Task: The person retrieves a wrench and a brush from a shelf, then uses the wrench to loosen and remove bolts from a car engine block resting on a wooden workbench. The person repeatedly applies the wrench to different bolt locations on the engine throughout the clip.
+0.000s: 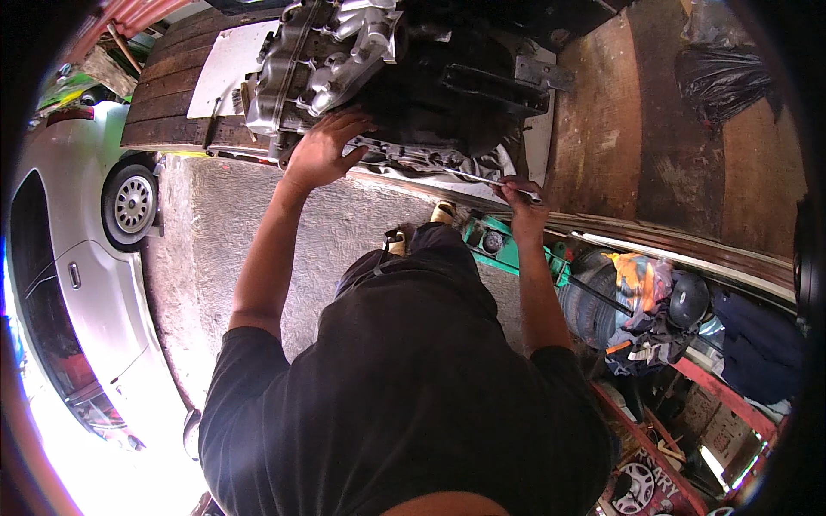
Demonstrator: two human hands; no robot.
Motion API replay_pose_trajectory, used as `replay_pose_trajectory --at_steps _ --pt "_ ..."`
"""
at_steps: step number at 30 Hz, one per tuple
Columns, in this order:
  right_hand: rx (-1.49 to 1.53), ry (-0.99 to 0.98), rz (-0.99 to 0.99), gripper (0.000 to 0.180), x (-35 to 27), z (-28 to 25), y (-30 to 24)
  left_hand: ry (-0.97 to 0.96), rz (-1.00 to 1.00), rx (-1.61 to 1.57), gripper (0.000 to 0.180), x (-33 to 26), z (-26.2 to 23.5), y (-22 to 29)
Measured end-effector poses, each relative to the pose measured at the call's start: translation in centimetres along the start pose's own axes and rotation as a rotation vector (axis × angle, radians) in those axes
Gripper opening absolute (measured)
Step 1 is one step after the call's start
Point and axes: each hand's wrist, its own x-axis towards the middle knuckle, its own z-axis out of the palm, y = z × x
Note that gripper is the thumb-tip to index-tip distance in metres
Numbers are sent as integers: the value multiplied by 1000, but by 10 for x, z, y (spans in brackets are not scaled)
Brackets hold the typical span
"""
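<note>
A silver car (82, 258) fills the left side of the view, one wheel (131, 204) turned toward a rough concrete floor (215, 241) that runs between the car and the person. Across the top lies a dark wooden desk (619, 146), its planks worn and stained, with a white board (225, 64) laid on its left part. On the desk sits a large engine assembly (404, 77), a pale cast-metal block of ribs and ports on the left, a black grimy housing on the right. The person, in a black shirt (404, 404), leans over it, both forearms reaching up from the lower part of the view. A black plastic bag (723, 77) rests at the far right of the desk. Below the desk's edge, a heap of clothes and rags (645, 310) lies in clutter on the right, and a green floor jack (508, 249) stands just beside the right forearm. The left hand (323, 150) lies flat and spread on the lower edge of the metal block, its grip open, fingers splayed and pressing, clasping nothing. The right hand (523, 205) has its grip closed round the end of a thin metal tool (482, 180), whose slim shaft runs left toward the underside of the black housing.
</note>
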Motion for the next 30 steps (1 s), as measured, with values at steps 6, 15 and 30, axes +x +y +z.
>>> replay_pose_trajectory --at_steps 6,15,30 --pt "-70 15 -1 9 -2 -3 5 15 27 6 41 1 0 1" --pt "-820 -663 -324 20 21 29 -62 -2 28 -4 42 1 -1 2" --pt "-1295 -1187 -374 20 72 172 -68 118 134 -3 39 -1 5 -5"
